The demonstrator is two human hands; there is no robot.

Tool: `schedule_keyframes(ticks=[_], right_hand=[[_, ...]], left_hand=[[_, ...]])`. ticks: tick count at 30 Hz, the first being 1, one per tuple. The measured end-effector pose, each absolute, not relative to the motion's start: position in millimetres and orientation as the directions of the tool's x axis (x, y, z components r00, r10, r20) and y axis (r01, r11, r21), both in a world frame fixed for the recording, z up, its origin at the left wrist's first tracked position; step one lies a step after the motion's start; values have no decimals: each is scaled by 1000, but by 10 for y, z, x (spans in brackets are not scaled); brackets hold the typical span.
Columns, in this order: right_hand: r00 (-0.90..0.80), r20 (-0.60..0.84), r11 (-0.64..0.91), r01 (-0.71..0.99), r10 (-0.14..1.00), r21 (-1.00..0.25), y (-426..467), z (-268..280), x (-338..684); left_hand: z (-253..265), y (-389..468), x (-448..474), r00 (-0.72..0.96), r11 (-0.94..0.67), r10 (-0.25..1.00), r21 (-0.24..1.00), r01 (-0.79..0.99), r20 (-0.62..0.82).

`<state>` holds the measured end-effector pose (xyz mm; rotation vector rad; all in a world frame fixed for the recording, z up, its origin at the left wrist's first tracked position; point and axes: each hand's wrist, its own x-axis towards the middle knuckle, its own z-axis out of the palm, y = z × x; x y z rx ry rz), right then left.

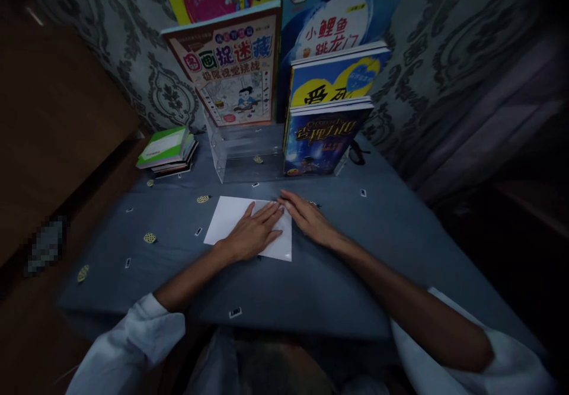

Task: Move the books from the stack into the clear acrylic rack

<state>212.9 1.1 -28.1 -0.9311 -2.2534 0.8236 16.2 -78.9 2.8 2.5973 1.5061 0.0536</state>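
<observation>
To keep the white sheet of paper (pixel 224 220) flat, it helps to press softly with the left hand (pixel 254 231) and keep the right hand (pixel 309 220) light, so nothing slides or wrinkles. The paper lies on the desk (pixel 395 235), its left end bare. Next, the left hand rests on the paper, fingers spread, gripping nothing. Then the right hand, fingers straight and gripping nothing, reaches to the paper's far right corner.

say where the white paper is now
In the head view, the white paper lies on the tablecloth just left of centre, under the left hand, in front of the clear book stand.
</observation>
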Motion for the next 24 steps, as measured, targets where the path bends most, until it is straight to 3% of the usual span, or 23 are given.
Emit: schedule_keyframes(ticks=[15,24], right_hand=[[-631,304,653,443,714,-614,31,-321,2107],[-654,307,690,470,691,-551,13,-357,2089]], left_hand=[[96,-1271,200,722,-700,689,206,684,-55],[24,-1651,134,635,-630,772,142,763,12]])
